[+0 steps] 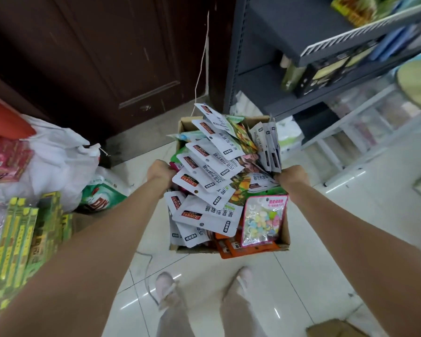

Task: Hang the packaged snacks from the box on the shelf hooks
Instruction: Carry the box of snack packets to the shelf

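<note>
Both hands [159, 171] on snack-filled box [283, 242]

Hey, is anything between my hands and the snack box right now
No. Your left hand and right hand already grip opposite sides of the cardboard box, with nothing between. The snack packets are heaped above its rim.

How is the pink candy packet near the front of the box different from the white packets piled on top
The pink candy packet has a pink border and a clear window showing pastel sweets; the white packets are opaque white with dark labels and print. There is one pink packet but many white packets, fanned in an overlapping heap. The pink one leans at the box's right side; the white ones spill above its rim. Both have a hanging hole.
</note>
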A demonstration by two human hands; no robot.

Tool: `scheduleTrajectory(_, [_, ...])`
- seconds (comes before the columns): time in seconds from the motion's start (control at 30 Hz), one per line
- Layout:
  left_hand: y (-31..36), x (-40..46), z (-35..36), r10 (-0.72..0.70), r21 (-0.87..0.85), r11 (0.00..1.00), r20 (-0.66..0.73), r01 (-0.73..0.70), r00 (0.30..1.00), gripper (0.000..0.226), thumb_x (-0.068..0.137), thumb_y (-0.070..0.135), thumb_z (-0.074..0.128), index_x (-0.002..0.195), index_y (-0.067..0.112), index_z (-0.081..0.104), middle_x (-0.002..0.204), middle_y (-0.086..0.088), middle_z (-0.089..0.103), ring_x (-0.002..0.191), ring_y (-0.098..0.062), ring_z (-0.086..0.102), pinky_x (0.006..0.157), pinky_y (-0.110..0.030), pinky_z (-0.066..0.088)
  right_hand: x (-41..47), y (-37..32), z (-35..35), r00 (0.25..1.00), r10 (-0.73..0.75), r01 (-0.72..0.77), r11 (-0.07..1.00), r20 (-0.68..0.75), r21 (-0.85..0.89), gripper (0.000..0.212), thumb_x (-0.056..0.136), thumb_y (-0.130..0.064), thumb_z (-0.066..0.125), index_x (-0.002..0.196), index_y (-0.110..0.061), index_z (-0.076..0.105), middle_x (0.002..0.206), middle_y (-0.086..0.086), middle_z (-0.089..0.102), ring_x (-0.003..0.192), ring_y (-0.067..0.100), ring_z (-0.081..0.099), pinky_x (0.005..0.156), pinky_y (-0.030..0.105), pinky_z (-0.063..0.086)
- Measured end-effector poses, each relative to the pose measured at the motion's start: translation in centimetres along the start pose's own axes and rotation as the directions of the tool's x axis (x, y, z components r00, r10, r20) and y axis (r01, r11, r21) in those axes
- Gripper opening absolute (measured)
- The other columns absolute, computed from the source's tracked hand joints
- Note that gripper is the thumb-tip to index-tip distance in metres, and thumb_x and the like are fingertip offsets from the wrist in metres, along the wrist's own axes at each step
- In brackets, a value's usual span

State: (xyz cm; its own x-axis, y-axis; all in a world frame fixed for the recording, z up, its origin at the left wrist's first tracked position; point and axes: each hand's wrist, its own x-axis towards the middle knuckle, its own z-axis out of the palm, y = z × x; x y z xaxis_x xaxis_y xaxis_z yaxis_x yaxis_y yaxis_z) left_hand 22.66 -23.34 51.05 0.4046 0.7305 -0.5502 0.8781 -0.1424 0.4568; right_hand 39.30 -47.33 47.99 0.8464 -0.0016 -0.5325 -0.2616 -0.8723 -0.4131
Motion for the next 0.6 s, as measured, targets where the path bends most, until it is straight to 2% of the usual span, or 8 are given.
scheduleTrajectory(0.17, [8.8, -1.7, 6.6, 0.057, -0.015, 0.998, 0.023, -0.056, 0.998, 0.035, 0.089, -0.001, 0.044, 0.056, 0.006, 0.037, 0.068, -0.012, 0.042, 0.053, -0.020, 0.029, 0.059, -0.033, 0.031, 4.5, 5.4, -8.0, 0.996, 0.061, -0.058, 0.997, -0.062, 0.047, 0.020, 0.086, -0.020, 0.060, 0.097, -0.003, 0.062, 0.096, 0.015, 0.064, 0.092, 0.033, 0.064, 0.070, 0.034, 0.049])
scheduleTrajectory(0.3, [16.5, -3.0, 11.2, 0.174, 0.133, 0.973, 0.118, -0.189, 0.978, 0.033, 0.090, 0.011, 0.051, 0.059, 0.004, 0.044, 0.062, -0.009, 0.044, 0.066, -0.027, 0.044, 0.060, -0.032, 0.034, 8.1, 10.1, -13.7, 0.985, 0.126, -0.114, 0.987, -0.114, 0.110, 0.012, 0.088, -0.014, 0.055, 0.078, -0.007, 0.055, 0.095, 0.016, 0.065, 0.091, 0.034, 0.064, 0.079, 0.039, 0.053])
scheduleTrajectory(0.43, [24.0, -4.2, 15.6, 0.264, 0.188, 0.936, 0.186, -0.298, 0.946, 0.034, 0.093, 0.012, 0.050, 0.060, 0.002, 0.047, 0.064, -0.010, 0.048, 0.077, -0.026, 0.047, 0.065, -0.032, 0.032, 11.6, 13.5, -19.4, 0.966, 0.192, -0.164, 0.972, -0.173, 0.168, 0.014, 0.088, -0.015, 0.055, 0.077, -0.007, 0.050, 0.097, 0.017, 0.065, 0.090, 0.034, 0.063, 0.071, 0.036, 0.048])
scheduleTrajectory(0.53, [30.0, -4.2, 18.9, 0.317, 0.132, 0.930, 0.192, -0.344, 0.929, 0.022, 0.092, 0.009, 0.048, 0.081, -0.005, 0.061, 0.095, -0.022, 0.063, 0.082, -0.032, 0.054, 0.069, -0.036, 0.041, 14.4, 15.2, -23.9, 0.952, 0.229, -0.185, 0.959, -0.202, 0.215, 0.011, 0.087, -0.014, 0.055, 0.092, -0.004, 0.055, 0.093, 0.015, 0.062, 0.088, 0.032, 0.062, 0.066, 0.035, 0.046])
scheduleTrajectory(0.6, [34.0, -4.3, 20.7, 0.341, 0.115, 0.923, 0.199, -0.368, 0.919, 0.024, 0.092, 0.007, 0.046, 0.072, -0.003, 0.056, 0.104, -0.026, 0.063, 0.087, -0.036, 0.058, 0.073, -0.041, 0.045, 16.4, 16.0, -26.9, 0.945, 0.240, -0.186, 0.953, -0.224, 0.238, 0.013, 0.086, -0.014, 0.056, 0.093, -0.003, 0.055, 0.089, 0.014, 0.061, 0.084, 0.032, 0.061, 0.065, 0.034, 0.045])
